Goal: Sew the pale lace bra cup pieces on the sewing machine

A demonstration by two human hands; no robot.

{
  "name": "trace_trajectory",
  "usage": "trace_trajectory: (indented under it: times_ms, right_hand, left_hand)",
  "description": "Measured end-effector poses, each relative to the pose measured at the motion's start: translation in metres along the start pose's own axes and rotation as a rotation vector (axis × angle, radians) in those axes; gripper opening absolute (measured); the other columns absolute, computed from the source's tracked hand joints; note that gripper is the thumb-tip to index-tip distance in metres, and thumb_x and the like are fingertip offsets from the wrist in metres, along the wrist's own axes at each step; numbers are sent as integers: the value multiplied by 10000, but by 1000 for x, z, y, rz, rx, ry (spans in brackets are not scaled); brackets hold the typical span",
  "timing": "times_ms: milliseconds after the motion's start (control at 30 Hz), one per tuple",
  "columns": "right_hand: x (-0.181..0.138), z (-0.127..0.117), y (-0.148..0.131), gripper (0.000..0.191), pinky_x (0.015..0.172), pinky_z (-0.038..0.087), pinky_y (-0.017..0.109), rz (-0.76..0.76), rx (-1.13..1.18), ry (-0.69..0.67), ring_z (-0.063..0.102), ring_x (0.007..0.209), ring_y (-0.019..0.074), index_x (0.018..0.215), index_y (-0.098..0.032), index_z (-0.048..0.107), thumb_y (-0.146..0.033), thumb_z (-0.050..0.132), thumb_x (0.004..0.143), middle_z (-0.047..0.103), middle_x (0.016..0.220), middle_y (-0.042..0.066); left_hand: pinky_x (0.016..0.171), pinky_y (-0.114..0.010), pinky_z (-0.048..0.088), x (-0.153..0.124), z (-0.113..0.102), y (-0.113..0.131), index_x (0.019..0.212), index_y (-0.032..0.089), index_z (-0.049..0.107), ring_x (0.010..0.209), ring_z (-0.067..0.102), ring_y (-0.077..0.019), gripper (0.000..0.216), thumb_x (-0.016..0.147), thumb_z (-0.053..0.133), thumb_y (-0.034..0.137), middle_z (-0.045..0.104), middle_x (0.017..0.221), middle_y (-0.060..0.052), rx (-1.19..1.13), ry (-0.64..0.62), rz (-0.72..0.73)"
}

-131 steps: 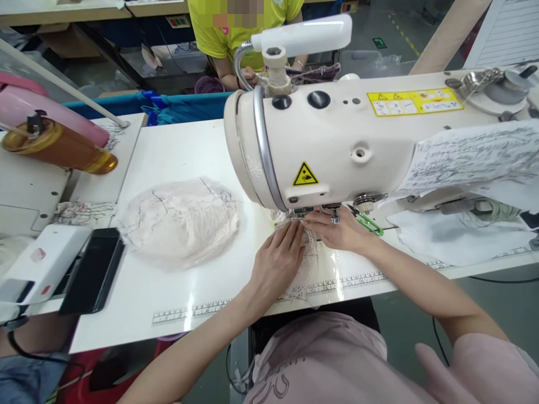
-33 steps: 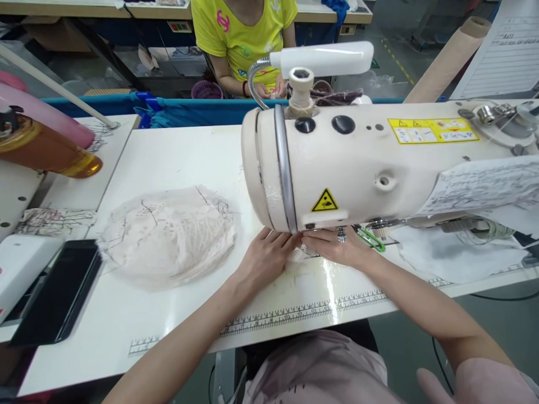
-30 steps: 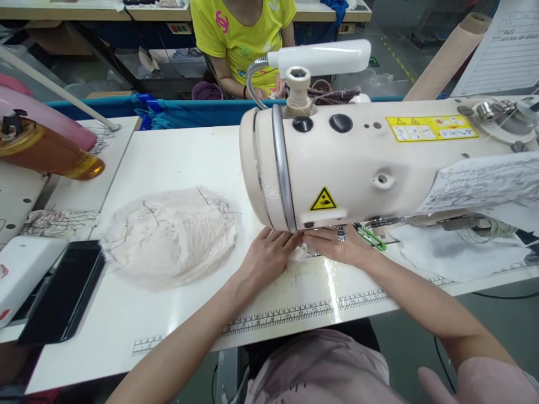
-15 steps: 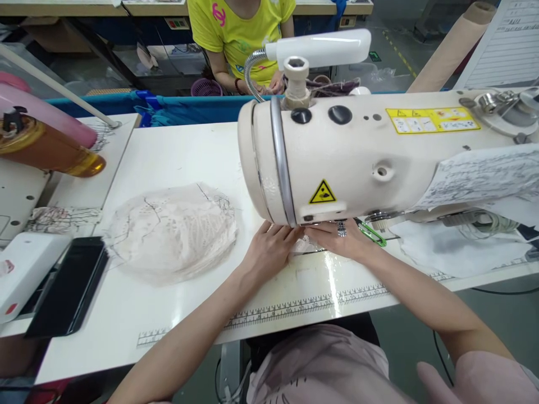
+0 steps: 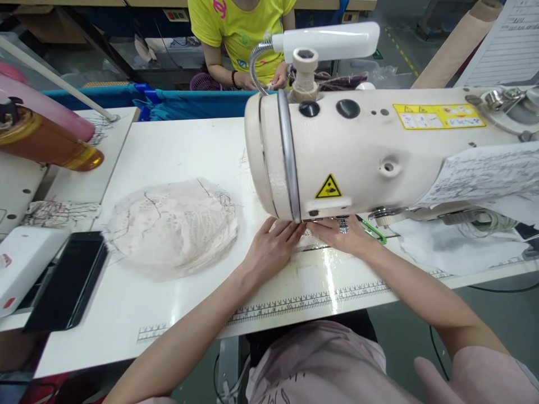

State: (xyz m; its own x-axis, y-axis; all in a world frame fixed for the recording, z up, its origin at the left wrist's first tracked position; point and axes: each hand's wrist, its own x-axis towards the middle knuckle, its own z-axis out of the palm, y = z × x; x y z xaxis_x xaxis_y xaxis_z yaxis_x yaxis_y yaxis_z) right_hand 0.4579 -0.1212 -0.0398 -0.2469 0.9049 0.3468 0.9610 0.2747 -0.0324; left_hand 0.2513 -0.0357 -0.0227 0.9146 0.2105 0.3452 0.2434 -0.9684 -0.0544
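Note:
Under the head of a white sewing machine (image 5: pixel 362 157), my left hand (image 5: pixel 273 247) lies flat with its fingers stretched forward. A small piece of pale lace fabric (image 5: pixel 310 240) shows between my two hands, close to the needle area. My right hand (image 5: pixel 342 237) rests on the other side of the lace, fingers stretched towards the left hand; the machine hides some of its fingertips. Green-handled thread snips (image 5: pixel 373 230) lie just beyond the right hand. To the left of my hands, a sheer pale lace piece (image 5: pixel 172 230) with loose dark threads lies spread on the white table (image 5: pixel 185 151).
A black phone (image 5: pixel 67 280) and a white device (image 5: pixel 29 264) lie at the left. Behind them lean an amber bottle (image 5: pixel 50 140) and a pink bottle (image 5: pixel 46 104). White cloth (image 5: pixel 446 247) lies at the right. Across the table sits a person in a yellow shirt (image 5: pixel 248 39).
The view has shifted slightly, moving the machine a little to the right in the picture. My hands stay at the lace under the machine head, in nearly the same pose.

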Motion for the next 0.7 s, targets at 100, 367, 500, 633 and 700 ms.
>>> trace_trajectory:
  times_ms: [100, 367, 500, 633, 700]
  right_hand:
    - [0, -7, -5, 275, 590, 465, 273, -83, -132, 69, 610, 728, 131, 1180, -309, 622, -208, 487, 964, 716, 1087, -36]
    - [8, -16, -17, 267, 642, 426, 294, -239, -209, 205, 609, 789, 124, 1099, -199, 656, -69, 511, 916, 738, 1037, -21]
    - [10, -5, -18, 263, 775, 442, 289, -275, -146, 211, 614, 929, 116, 1099, -162, 643, -35, 497, 921, 732, 1075, -11]
    - [9, 0, -21, 216, 837, 431, 293, -259, -105, 225, 619, 1000, 118, 1067, -165, 648, -58, 513, 937, 737, 1061, -4]
    - [8, 1, -22, 205, 850, 430, 287, -257, -88, 235, 620, 1027, 116, 1052, -169, 652, -66, 511, 945, 740, 1054, -7]
  left_hand:
    - [890, -413, 505, -3, -1, -4, 1243, 84, 614, 1054, 669, -255, 399, 901, 410, 77, 693, 1204, -127, 7, 35, 74]
    - [863, -377, 537, -2, -9, -21, 1227, 107, 631, 1033, 686, -244, 412, 866, 436, 75, 714, 1159, -118, -48, -23, 99]
    - [846, -372, 535, -1, -12, -24, 1192, 117, 643, 931, 704, -232, 399, 856, 438, 57, 736, 1090, -104, -62, -38, 82]
    - [809, -384, 535, 1, -13, -23, 1160, 94, 648, 881, 699, -237, 372, 882, 403, 70, 741, 1014, -115, -42, -9, 78]
    - [791, -380, 533, 2, -13, -22, 1143, 96, 655, 866, 695, -235, 368, 893, 385, 76, 742, 968, -110, -26, -9, 67]
